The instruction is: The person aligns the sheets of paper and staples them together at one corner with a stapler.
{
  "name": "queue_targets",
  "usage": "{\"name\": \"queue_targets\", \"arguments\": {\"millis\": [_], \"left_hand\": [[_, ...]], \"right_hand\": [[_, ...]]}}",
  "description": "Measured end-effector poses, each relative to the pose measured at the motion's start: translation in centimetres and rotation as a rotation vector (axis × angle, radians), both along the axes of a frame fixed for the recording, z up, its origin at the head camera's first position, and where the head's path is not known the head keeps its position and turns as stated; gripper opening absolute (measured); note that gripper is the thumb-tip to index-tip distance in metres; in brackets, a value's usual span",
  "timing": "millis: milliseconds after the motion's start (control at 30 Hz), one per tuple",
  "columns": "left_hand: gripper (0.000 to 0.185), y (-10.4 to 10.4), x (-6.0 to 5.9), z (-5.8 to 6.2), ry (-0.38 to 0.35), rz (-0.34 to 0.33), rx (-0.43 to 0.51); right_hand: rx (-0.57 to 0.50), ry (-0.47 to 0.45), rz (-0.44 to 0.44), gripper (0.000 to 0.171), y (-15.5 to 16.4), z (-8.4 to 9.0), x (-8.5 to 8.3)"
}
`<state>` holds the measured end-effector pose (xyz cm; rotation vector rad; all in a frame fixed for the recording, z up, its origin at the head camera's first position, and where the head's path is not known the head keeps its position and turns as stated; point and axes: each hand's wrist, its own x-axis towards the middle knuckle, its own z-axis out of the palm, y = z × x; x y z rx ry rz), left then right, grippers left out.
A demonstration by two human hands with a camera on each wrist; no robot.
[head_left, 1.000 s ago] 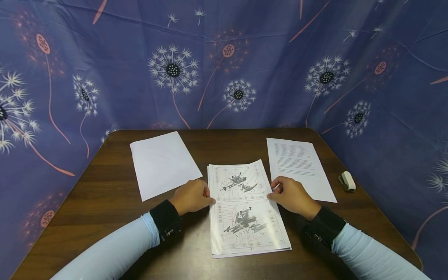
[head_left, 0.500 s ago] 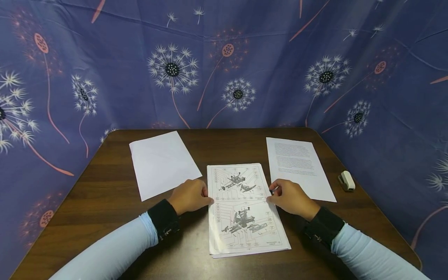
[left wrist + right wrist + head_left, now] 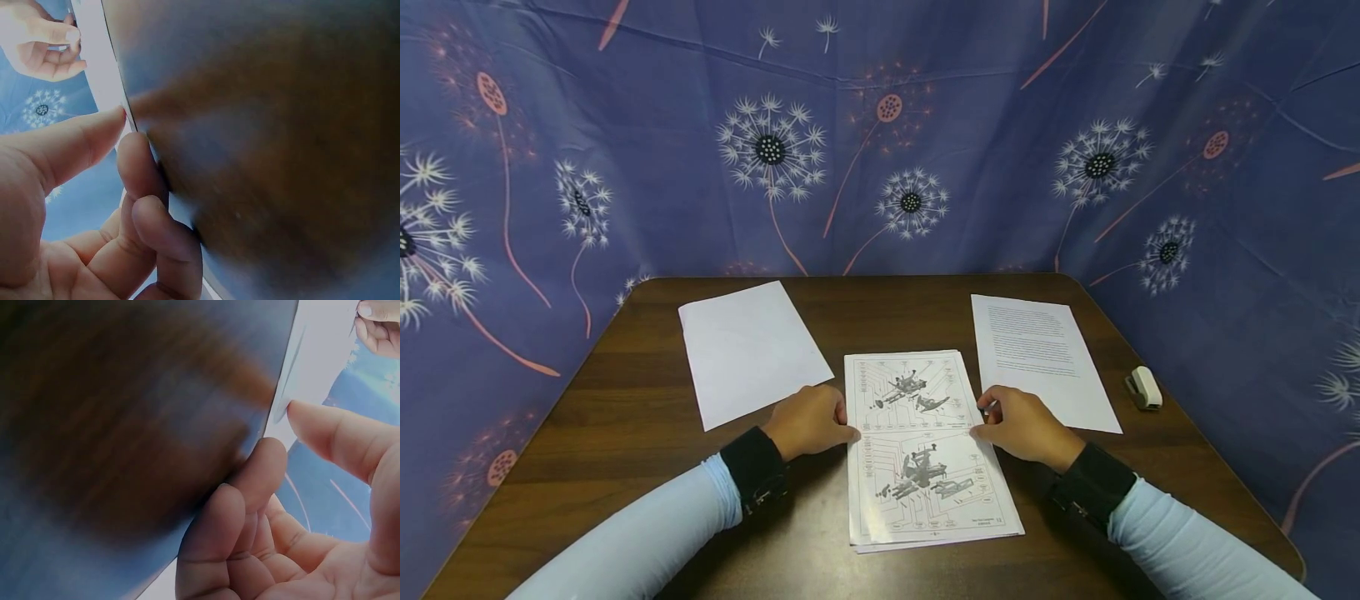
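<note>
A small stack of printed sheets [image 3: 917, 454] with line diagrams lies on the table in front of me. My left hand [image 3: 807, 421] pinches its left edge, thumb on top and fingers curled at the side. On the opposite edge my right hand [image 3: 1024, 423] holds the stack the same way. In the left wrist view the thumb [image 3: 94, 134] and index fingertip meet at the thin paper edge. The right wrist view shows the thumb [image 3: 331, 428] on the upper face and curled fingers [image 3: 265, 465] along the edge. Lower sheets peek out slightly at the near end.
A blank white sheet [image 3: 752, 350] lies at the back left. To the back right lies a page of text [image 3: 1037, 350], partly behind my right hand. A white stapler-like item [image 3: 1144, 388] sits near the right edge of the brown wooden table [image 3: 625, 433]. Patterned cloth hangs around it.
The top sheet's far right corner, which stuck out earlier, has come down nearly level with the sheets under it. Both hands keep their grip; the right has shifted slightly toward me.
</note>
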<state>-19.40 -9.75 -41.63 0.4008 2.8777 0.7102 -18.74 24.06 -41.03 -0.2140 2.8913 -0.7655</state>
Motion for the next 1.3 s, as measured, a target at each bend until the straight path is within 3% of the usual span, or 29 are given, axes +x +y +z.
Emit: {"name": "queue_targets", "arguments": {"millis": [367,567,700,967,1167,1300], "left_hand": [[0.033,-0.2,0.0,0.3,-0.013,0.012,-0.016],[0.028,-1.1,0.0,0.6,-0.058,-0.004,0.060],[0.025,-2.5,-0.2,1.3,-0.076,0.010,0.071],[0.028,-6.5,-1.0,3.0,0.013,0.055,0.035],[0.047,-8.7,-1.4,4.0,0.078,0.068,-0.015],[0.059,-10.6,-1.4,4.5,0.078,0.092,-0.031]], "right_hand": [[0.007,-0.007,-0.009,0.045,-0.3,0.0,-0.4],[0.006,-0.012,0.027,0.040,-0.7,0.6,-0.9],[-0.004,0.003,0.062,0.037,-1.0,1.3,-1.7],[-0.018,0.054,0.139,0.043,-4.1,3.0,-3.6],[-0.015,0.106,0.181,0.048,-8.2,4.2,-4.7],[-0.049,0.166,0.183,0.049,-11.5,4.6,-5.2]]}}
